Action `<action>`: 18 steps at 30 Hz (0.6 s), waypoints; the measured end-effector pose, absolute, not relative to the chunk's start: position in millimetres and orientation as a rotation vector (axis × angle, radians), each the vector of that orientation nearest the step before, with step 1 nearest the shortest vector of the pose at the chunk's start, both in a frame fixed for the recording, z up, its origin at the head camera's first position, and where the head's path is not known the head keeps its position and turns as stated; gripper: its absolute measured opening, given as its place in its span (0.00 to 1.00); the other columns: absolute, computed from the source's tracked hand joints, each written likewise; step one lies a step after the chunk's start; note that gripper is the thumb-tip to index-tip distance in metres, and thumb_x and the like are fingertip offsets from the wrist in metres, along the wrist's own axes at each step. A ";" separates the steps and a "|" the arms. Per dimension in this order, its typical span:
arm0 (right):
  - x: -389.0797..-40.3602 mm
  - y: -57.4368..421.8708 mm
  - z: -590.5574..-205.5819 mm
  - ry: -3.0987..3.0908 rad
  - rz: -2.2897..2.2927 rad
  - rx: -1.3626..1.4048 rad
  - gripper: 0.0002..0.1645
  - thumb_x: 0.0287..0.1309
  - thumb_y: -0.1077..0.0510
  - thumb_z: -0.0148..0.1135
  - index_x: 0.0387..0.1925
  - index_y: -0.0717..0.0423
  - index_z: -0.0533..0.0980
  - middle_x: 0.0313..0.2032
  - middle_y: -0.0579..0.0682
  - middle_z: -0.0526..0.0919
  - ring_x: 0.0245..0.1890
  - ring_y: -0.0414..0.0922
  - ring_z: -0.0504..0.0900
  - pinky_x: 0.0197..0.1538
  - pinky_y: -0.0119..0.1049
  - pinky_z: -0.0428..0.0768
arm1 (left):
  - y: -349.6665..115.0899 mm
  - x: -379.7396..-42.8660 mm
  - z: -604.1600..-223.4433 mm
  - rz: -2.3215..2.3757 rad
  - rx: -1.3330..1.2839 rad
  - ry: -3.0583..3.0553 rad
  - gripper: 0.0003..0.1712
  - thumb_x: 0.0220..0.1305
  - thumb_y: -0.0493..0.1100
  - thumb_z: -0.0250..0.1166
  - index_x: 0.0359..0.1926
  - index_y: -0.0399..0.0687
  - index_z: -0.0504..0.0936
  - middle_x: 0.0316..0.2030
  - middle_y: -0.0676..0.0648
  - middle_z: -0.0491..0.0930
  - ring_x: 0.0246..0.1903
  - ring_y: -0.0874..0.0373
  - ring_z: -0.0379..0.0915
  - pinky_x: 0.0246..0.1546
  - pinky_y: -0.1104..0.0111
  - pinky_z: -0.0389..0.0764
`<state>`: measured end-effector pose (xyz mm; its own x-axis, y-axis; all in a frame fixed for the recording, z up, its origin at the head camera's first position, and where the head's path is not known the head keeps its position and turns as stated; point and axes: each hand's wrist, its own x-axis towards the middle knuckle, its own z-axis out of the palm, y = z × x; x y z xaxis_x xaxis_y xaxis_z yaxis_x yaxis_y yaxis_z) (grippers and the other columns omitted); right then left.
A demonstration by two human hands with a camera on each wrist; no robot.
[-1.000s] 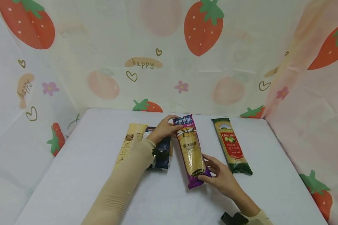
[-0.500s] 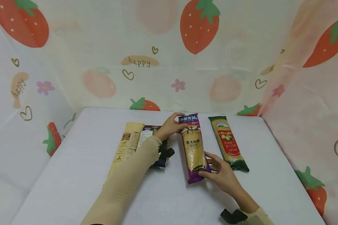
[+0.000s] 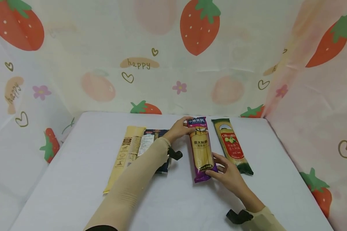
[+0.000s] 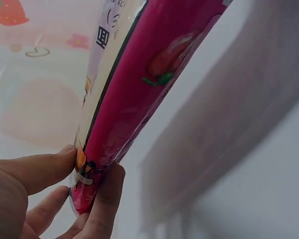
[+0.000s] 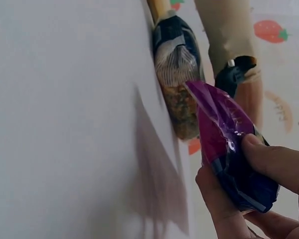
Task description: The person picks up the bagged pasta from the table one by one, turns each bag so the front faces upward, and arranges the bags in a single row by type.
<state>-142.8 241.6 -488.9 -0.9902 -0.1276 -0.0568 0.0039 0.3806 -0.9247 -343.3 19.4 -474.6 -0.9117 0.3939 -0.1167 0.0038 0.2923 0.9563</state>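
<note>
Both hands hold a purple spaghetti packet (image 3: 200, 147) with a clear front that shows the noodles. My left hand (image 3: 177, 130) pinches its far end at the left edge, thumb on the front. At the near right corner, my right hand (image 3: 229, 176) grips the purple end between thumb and fingers. In the left wrist view the magenta side of the packet (image 4: 122, 99) faces the camera, and its shadow falls on the white tabletop apart from it. The right wrist view shows the crinkled near end of the packet (image 5: 224, 119) raised off the surface.
Right of the held packet lies a green and gold pasta packet (image 3: 231, 141) with a red label. On the left, a yellow packet (image 3: 122, 157) lies beside a dark blue packet (image 3: 146, 142), partly hidden by the left sleeve (image 3: 133, 179). A strawberry-print curtain (image 3: 104, 57) stands behind the white table (image 3: 176, 205).
Both hands have carried the purple packet rightward, closer to the green one. The head view has shifted slightly, and more of the blue packet's white label shows.
</note>
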 end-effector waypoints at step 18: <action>-158.5 247.2 -499.9 2.590 -1.567 0.005 0.46 0.66 0.55 0.77 0.80 0.56 0.67 0.73 0.62 0.75 0.69 0.61 0.79 0.70 0.56 0.78 | 37.6 -353.7 -487.2 1.548 0.335 2.236 0.41 0.76 0.38 0.68 0.83 0.47 0.63 0.70 0.30 0.72 0.67 0.39 0.74 0.71 0.51 0.74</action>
<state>-158.5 247.2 -499.9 -0.9934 -0.0563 -0.0998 0.0623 0.4657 -0.8827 -353.7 37.6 -487.2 -0.8916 0.4128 -0.1863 -0.0292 0.3582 0.9332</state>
